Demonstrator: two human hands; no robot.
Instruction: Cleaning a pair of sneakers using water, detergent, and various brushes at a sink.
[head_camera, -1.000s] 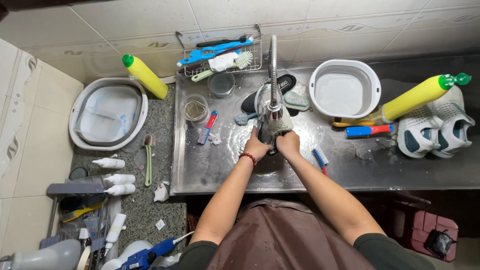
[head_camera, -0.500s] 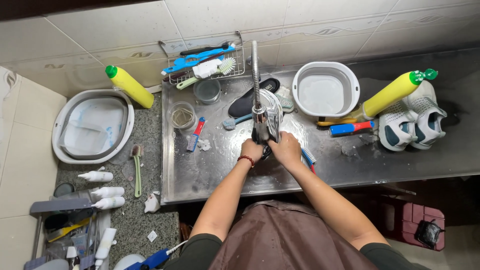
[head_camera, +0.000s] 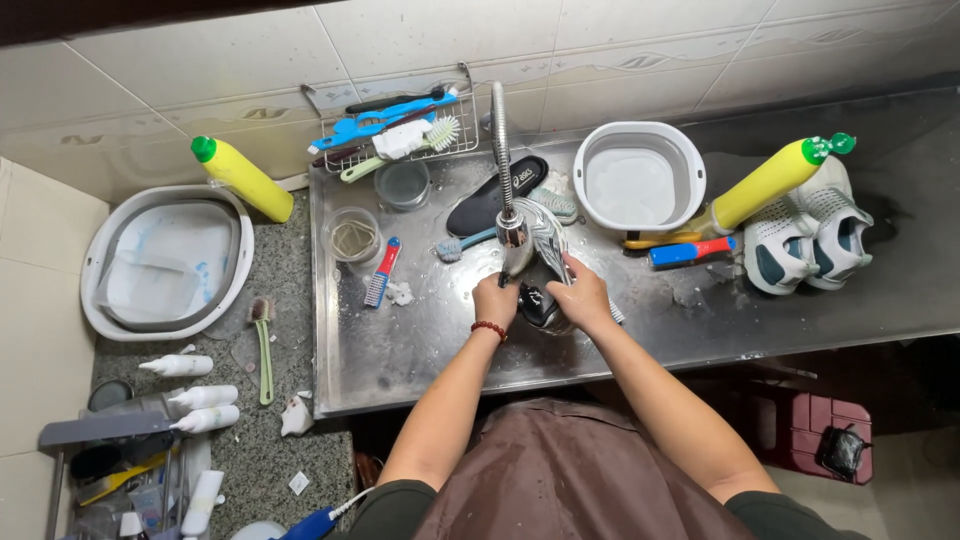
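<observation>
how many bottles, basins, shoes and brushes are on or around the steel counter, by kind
yellow bottles with green caps: 2, left and right
white basins: 2, left and right
shoes: 3, a white pair at right, and a shoe in both hands under the tap
brushes on the steel: 3, red-blue, teal, blue-red
total: 10

- Bare wet steel is lying open on the metal table (head_camera: 420, 350) left of and below the left hand (head_camera: 495, 300).
- The tall chrome tap (head_camera: 503, 170) is standing just above both hands, blocking the way back.
- A red-and-blue brush (head_camera: 380, 272) and a clear glass cup (head_camera: 352, 236) are crowding the left.
- The white round basin (head_camera: 640, 180), a blue-and-red brush (head_camera: 690, 250) and white sneakers (head_camera: 805, 235) are filling the right.
</observation>
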